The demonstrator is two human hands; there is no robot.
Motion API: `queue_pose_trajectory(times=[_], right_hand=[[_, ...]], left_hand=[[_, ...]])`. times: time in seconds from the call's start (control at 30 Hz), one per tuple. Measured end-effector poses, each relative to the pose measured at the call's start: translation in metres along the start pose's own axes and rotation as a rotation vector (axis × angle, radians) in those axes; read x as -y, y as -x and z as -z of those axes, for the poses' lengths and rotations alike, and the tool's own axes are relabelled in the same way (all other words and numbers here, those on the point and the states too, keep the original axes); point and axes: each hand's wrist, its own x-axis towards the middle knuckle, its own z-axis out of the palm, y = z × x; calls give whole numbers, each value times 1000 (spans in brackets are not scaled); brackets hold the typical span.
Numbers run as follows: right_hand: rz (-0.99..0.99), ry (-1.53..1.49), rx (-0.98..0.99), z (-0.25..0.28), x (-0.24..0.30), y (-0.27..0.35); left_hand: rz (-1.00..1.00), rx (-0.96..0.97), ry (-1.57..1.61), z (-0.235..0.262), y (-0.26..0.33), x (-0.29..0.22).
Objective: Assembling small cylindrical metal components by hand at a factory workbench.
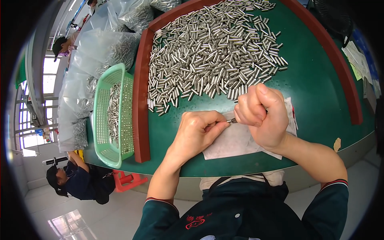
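My left hand is closed, thumb and forefinger pinching a small metal cylinder whose end pokes out toward the right. Close beside it, my right hand makes a fist, its lower fingers right at the cylinder's dark end. What lies inside the right fist is hidden. Both hands are above a whitish cloth spread near the table's front edge. Just beyond them a broad heap of short shiny metal cylinders covers the green tabletop.
A red-brown raised border frames the heap. Left of it stands a green plastic basket with more cylinders, then several clear filled bags. Papers lie at the far right. A co-worker is at lower left, near a red stool.
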Motion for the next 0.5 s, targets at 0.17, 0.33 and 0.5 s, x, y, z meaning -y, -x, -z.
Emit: queue_pose_trajectory(times=[0.17,0.33,0.5], right_hand=[[-1,-3,4,0,-1,0],[11,17,11,0,-2,1],[22,45,13,0,-5,2]], left_hand=[[17,6,8,-1,0,2],[50,14,18,-1,-1,2],[39,4,40,-2,0,4]])
